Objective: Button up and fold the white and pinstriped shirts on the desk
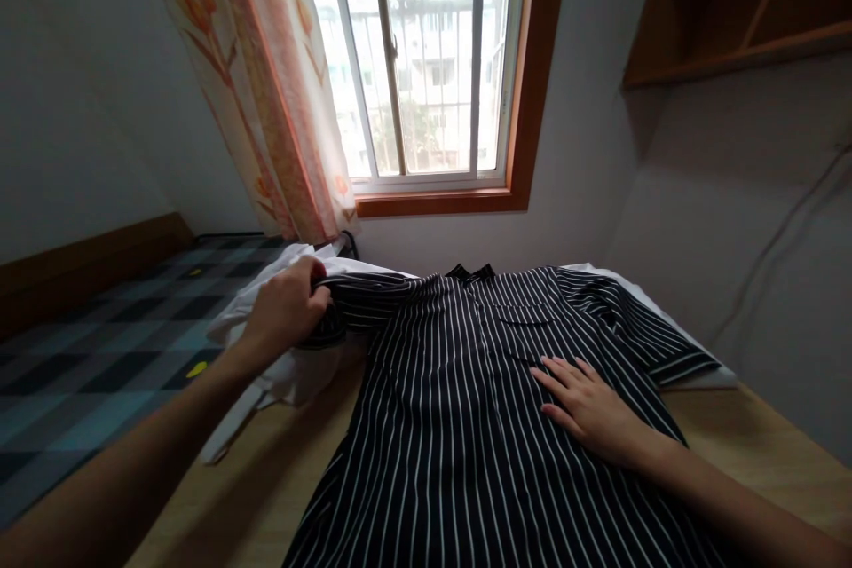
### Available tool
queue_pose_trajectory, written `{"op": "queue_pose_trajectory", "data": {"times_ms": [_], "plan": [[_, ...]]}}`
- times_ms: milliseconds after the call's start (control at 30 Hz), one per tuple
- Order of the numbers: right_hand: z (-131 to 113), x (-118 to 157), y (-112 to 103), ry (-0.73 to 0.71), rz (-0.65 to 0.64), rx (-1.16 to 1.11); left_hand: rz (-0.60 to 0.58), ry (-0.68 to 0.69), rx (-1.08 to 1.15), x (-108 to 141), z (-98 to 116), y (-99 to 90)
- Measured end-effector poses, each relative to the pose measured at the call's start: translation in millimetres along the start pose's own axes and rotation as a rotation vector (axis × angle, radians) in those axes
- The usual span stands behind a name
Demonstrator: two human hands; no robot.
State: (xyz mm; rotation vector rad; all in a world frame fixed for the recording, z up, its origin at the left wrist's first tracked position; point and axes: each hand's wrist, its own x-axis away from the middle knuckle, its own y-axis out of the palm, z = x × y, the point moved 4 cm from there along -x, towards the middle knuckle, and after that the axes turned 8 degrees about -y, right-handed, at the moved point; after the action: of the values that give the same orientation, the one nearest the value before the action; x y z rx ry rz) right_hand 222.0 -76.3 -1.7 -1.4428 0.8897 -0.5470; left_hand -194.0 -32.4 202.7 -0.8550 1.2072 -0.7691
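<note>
A black shirt with white stripes lies spread front side up, its collar toward the window and its hem running out of view at the bottom. My left hand is closed on the end of the shirt's left-hand sleeve and holds it raised at the side. Flat on the shirt's front, below the chest pocket, rests my right hand with its fingers spread. The sleeve on the right lies outstretched. White cloth is bunched under and behind the raised sleeve, and more of it shows beyond the shirt's shoulders.
The shirt lies on a light wooden table. A bed with a checked sheet adjoins it at left. Behind are a window and a flowered curtain. A wooden shelf hangs at upper right, with a cable below.
</note>
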Motion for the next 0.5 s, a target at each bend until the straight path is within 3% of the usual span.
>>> {"op": "queue_pose_trajectory", "data": {"times_ms": [133,233,333,400,500], "plan": [[-11,-18,-17,0.099,0.010,-0.244,-0.257,-0.134,0.411,-37,-4,-10.2],[-40,-46,-31,0.193,-0.002,-0.769,-0.404,-0.124,0.651,-37,7,-8.0],[-85,-83,-42,0.206,-0.030,-1.453,-0.521,-0.003,0.782,-3,38,1.7],[-113,-108,-44,0.173,-0.015,-1.753,-0.662,0.140,0.822,30,63,12.1],[-135,-136,-34,0.118,0.002,-1.727,-1.011,0.381,0.804,74,88,30.4]]}}
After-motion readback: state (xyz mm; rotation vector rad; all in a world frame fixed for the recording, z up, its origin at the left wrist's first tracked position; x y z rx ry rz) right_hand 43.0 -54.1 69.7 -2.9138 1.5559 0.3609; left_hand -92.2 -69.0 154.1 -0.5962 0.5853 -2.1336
